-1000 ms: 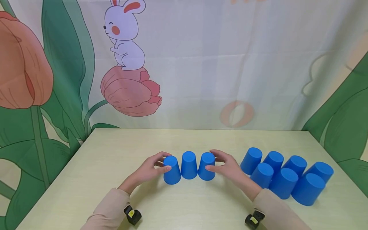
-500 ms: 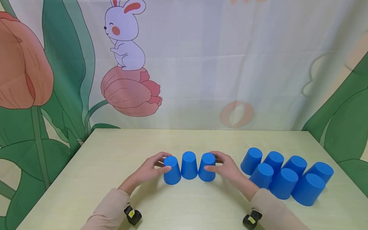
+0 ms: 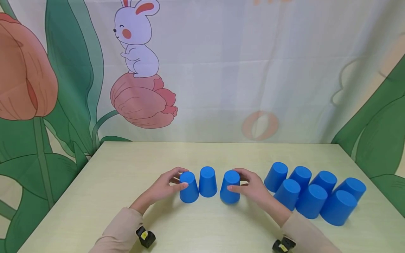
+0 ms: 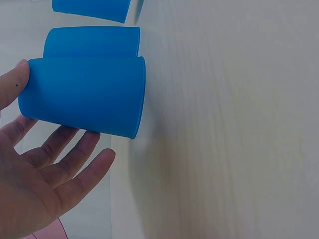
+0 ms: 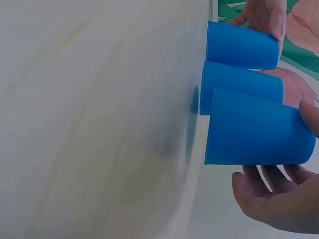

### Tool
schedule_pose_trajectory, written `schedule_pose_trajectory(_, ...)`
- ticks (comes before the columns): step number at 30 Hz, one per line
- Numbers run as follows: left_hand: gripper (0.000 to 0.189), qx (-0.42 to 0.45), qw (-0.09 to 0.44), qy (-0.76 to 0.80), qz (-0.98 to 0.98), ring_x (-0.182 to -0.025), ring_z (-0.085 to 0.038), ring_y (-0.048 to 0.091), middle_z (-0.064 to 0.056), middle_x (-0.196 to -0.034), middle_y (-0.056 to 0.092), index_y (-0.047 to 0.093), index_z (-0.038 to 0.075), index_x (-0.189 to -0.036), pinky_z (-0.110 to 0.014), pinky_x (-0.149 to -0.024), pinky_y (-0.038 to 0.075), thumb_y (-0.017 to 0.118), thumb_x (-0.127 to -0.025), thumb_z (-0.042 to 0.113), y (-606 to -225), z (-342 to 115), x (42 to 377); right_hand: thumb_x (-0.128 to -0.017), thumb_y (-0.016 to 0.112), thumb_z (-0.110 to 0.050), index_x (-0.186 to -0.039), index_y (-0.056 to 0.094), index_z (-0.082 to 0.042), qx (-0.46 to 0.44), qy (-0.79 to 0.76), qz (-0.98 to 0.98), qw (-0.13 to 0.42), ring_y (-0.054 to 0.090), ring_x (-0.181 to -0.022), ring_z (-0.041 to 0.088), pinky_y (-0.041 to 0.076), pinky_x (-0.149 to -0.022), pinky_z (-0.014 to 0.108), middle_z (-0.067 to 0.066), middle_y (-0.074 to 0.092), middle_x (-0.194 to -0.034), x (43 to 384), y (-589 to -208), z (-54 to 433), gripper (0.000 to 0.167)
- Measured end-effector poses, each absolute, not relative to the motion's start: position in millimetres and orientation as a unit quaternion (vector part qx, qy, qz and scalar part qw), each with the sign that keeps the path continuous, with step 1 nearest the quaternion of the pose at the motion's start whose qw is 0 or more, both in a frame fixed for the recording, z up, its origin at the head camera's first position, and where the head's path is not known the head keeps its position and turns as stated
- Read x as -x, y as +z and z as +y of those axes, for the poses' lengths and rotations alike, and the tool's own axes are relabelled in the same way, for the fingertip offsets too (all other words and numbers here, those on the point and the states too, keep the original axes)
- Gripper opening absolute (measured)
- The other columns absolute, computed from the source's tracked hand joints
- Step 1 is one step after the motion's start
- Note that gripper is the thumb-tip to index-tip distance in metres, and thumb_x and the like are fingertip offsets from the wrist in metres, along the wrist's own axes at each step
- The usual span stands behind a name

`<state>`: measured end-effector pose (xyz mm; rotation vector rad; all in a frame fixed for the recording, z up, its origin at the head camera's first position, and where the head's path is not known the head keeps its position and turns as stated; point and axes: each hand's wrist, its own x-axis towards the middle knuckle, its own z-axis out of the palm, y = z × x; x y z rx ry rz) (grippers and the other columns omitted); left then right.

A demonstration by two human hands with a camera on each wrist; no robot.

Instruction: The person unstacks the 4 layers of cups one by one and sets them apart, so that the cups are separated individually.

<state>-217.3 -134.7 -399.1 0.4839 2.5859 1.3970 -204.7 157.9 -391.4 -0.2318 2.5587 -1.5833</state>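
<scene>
Three upside-down blue cups stand in a loose row in the middle of the table. My left hand point(image 3: 167, 184) holds the left cup point(image 3: 190, 191) by its side, thumb at the front and fingers behind. In the left wrist view the thumb and fingertips lie against this blue cup point(image 4: 82, 94). Between the hands stands the middle cup point(image 3: 207, 182), which neither hand touches. The right cup point(image 3: 230, 191) is gripped by my right hand point(image 3: 252, 185), set a little nearer to me than the middle one. Fingers point(image 5: 271, 181) lie under that cup's side in the right wrist view.
Several more upside-down blue cups point(image 3: 311, 202) stand close together in two rows at the right, beside my right forearm. The pale wooden table point(image 3: 142, 158) ends at a printed curtain point(image 3: 205, 88). A small black device sits on each wrist.
My right hand has drawn the right cup slightly toward me and to the right, widening its gap from the middle cup. The left hand and its cup have stayed put.
</scene>
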Motion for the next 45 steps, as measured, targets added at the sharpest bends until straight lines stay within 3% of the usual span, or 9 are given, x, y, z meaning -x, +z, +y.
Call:
schedule_pose_trajectory(21,0.043,-0.161,0.082,0.467,0.866,-0.101,-0.029,0.055,-0.01,-0.112,0.057,0.051,0.014,-0.122,-0.044,-0.081,0.048,0.064,-0.085,0.029,-397.7,-132.9,218.1,-0.076,0.074,-0.03,-0.127,0.05,-0.009,0.106,-0.529,0.84,0.064,0.057,-0.102,0.027,0.049,-0.082,0.037,0.01,0.056,-0.119,185.0,-374.5,178.1,0.06)
schedule_pose_trajectory(45,0.043,-0.158,0.084,0.466,0.867,-0.102,-0.03,0.055,-0.011,-0.113,0.057,0.05,0.013,-0.123,-0.045,-0.081,0.048,0.064,-0.085,0.029,-397.6,-133.9,216.7,-0.076,0.072,-0.033,-0.127,0.049,-0.009,0.137,-0.472,0.87,0.044,0.057,-0.101,0.029,0.049,-0.082,0.041,0.012,0.057,-0.118,163.7,-354.5,215.2,0.061)
